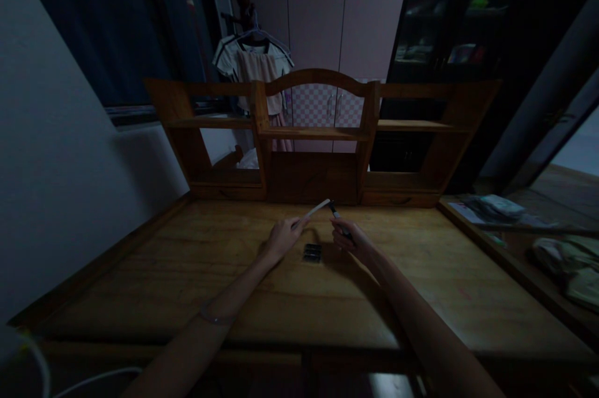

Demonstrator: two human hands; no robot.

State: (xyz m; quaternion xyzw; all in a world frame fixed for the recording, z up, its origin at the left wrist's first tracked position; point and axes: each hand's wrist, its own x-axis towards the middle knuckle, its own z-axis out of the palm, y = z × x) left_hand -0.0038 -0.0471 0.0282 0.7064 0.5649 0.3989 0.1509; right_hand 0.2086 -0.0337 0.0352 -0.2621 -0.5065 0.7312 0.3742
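My left hand [282, 237] is closed around a slim, pale strip [319, 206], which slants up and to the right. My right hand [350, 238] grips a slim, dark-handled tool [334, 209] with a small black head; its exact kind is too dim to make out. The tip of the strip is close to the tool's head, and whether they touch I cannot tell. Below and between both hands, a small dark pack [312, 252] with three rows lies flat on the wooden desk [224, 254].
A wooden shelf unit [314, 134] stands along the desk's back edge. To the left is a pale wall [60, 136]. Papers and plastic-wrapped items [496, 208] lie beyond the right edge, with folded cloth [568, 267] nearby. A white cable [98, 379] runs at lower left.
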